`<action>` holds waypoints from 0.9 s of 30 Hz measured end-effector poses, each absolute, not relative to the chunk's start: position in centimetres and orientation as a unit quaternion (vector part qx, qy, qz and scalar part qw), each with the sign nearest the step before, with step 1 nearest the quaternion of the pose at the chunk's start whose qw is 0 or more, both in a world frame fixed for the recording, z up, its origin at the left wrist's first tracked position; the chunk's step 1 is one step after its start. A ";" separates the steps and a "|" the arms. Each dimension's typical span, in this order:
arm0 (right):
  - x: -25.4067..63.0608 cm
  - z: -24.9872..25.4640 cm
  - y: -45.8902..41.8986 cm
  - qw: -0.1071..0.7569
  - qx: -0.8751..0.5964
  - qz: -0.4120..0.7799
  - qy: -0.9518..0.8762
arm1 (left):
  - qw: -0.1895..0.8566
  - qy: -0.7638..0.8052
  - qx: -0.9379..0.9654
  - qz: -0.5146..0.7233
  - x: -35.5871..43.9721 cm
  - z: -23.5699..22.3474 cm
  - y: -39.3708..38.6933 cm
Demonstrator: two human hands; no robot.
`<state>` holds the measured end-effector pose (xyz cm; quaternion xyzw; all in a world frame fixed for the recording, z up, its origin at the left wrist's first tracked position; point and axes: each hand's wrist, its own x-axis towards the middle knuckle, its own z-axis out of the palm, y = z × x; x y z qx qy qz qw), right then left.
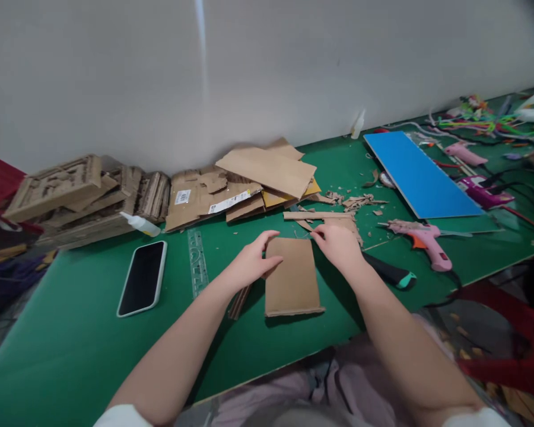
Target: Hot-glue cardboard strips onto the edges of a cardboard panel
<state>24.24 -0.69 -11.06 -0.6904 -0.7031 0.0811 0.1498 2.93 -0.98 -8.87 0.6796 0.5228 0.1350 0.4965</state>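
Observation:
A rectangular piece of brown cardboard (291, 276) lies flat on the green table between my hands, a narrow ridge along its near edge. My left hand (249, 261) is at its upper left edge, thumb and fingers apart, the thumb over the cardboard. By the upper right corner, my right hand (336, 243) has thumb and forefinger pinched together; whatever is between them is too small to make out. Narrow cardboard strips (239, 302) lie beneath my left wrist. A black and teal handled tool (394, 273) is partly hidden by my right forearm.
Cardboard sheets (267, 169) and stacked cardboard pieces (89, 201) line the wall. A phone (142, 279), a clear ruler (196, 261) and a glue bottle (140, 224) lie left. Rightward are torn scraps (360, 203), a pink glue gun (422, 240) and a blue board (420, 172).

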 end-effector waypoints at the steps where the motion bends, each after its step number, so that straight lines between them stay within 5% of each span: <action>1: 23.9 -11.3 -0.7 0.134 -0.691 0.076 -0.706 | 0.470 0.528 0.699 0.108 2.8 -8.9 -0.9; 6: 23.4 -12.1 -0.6 0.084 -0.688 0.062 -0.718 | 0.252 0.571 0.781 -0.004 1.3 -7.4 -0.1; 11: 23.0 -12.8 -0.5 0.077 -0.691 0.049 -0.717 | 0.147 0.595 0.783 -0.107 -0.4 -6.8 0.4; 21: 28.1 -10.7 0.3 0.170 -0.739 0.048 -0.650 | 0.194 0.502 0.835 -0.118 0.0 -8.0 0.3; 27: 34.2 -10.1 0.0 0.159 -0.780 0.000 -0.605 | 0.269 0.522 0.808 0.041 -1.5 -6.2 1.1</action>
